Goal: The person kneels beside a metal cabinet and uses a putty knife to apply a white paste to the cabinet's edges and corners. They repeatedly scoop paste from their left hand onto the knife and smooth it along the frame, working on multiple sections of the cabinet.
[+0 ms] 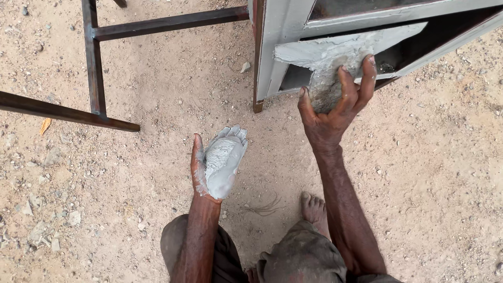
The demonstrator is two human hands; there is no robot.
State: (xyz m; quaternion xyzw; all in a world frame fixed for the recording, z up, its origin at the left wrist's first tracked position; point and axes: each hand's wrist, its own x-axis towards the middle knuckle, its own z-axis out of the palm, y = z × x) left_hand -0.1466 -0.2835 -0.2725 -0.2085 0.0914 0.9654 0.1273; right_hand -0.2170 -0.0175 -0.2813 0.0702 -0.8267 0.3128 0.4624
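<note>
Grey wet filler paste (pixel 224 162) lies heaped in the cupped palm of the left hand (pixel 216 165), which is held open and palm-up above the sandy ground (pixel 157 105), fingers loosely curled around the mound rather than closed on it. The right hand (pixel 335 105) reaches forward to the grey-painted sheet-metal cabinet frame (pixel 283 47); its grip is spread wide, thumb to one side and fingers to the other, and it presses a smear of the same paste (pixel 327 78) against the angled metal edge of the panel, clasping nothing rigid. So the paste sits in two places: the reserve in the left palm and the patch under the right fingers on the metal.

To my eye the step in hand is spreading that patch; doing it well would mean firm, even pressure from the flat of the fingers, working the paste into the seam and feathering its edges thin, with the left palm kept level and near so the reserve does not slide off.

As for containers, the left palm serves as the only vessel, and it is well filled. The cabinet's open recess (pixel 419 42) looks dark and I cannot tell what, if anything, lies inside. A rusty brown square-tube steel frame (pixel 94 63) stands on the sand to the left, apart from both hands, and a bare foot (pixel 313 207) rests on the ground below the right forearm
</note>
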